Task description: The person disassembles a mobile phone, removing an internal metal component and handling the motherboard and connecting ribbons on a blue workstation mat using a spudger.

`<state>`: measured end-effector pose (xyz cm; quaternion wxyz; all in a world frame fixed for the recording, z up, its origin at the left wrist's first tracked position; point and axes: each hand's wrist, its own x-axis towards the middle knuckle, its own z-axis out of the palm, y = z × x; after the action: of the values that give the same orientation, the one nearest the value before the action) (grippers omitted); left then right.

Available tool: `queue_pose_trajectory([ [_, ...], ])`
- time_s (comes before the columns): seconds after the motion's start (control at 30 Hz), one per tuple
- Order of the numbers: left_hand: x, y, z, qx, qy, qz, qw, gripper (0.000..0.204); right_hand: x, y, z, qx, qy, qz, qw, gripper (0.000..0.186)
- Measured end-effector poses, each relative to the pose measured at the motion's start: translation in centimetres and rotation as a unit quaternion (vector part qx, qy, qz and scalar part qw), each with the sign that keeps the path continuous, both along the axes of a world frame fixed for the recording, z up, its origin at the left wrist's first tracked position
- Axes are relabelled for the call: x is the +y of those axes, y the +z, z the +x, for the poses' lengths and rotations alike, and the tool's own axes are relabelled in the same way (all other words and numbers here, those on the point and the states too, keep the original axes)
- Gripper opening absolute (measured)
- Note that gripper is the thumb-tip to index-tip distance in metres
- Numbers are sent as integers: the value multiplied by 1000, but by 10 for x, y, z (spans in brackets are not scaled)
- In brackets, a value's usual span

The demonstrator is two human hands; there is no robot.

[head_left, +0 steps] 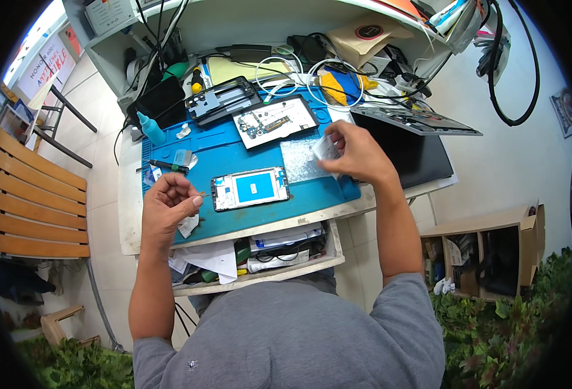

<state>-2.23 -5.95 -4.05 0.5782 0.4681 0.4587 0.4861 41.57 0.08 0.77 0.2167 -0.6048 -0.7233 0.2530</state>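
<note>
My left hand is closed in a pinch at the front left of the blue repair mat. From its fingertips sticks a small, thin orange-brown piece, too small to name. To its right lies a phone mid-frame, its battery bay showing blue. My right hand grips a pale, flat piece above a sheet of clear bubble wrap; the fingers partly hide that piece. Behind the frame, a white tray holds a circuit board and small parts.
A black device housing lies at the back of the mat. On the left are a blue squeeze bottle and a black pen-shaped tool. An opened laptop stands right. Cables crowd the back; an open drawer juts out in front.
</note>
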Motion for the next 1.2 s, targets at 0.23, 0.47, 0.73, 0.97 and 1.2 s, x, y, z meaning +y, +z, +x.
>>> queue_pose_trajectory([
  [0.23, 2, -2, 6, -20, -5, 4, 1000, 39, 14, 1, 0, -104, -171, 11, 980, 77],
  [0.47, -2, 2, 3, -20, 9, 6, 1000, 39, 4, -8, -9, -203, -22, 144, 968, 50],
  [0.73, 1, 0, -2, -21, 16, 8, 1000, 43, -14, -12, -37, -228, 198, 123, 945, 17],
  [0.97, 10, 6, 1, -5, 29, -10, 1000, 40, -23, -36, -26, -60, 138, 283, 947, 11],
  [1.2, 24, 2, -3, 72, 21, 16, 997, 37, -26, -34, -34, 4, 109, 360, 927, 14],
])
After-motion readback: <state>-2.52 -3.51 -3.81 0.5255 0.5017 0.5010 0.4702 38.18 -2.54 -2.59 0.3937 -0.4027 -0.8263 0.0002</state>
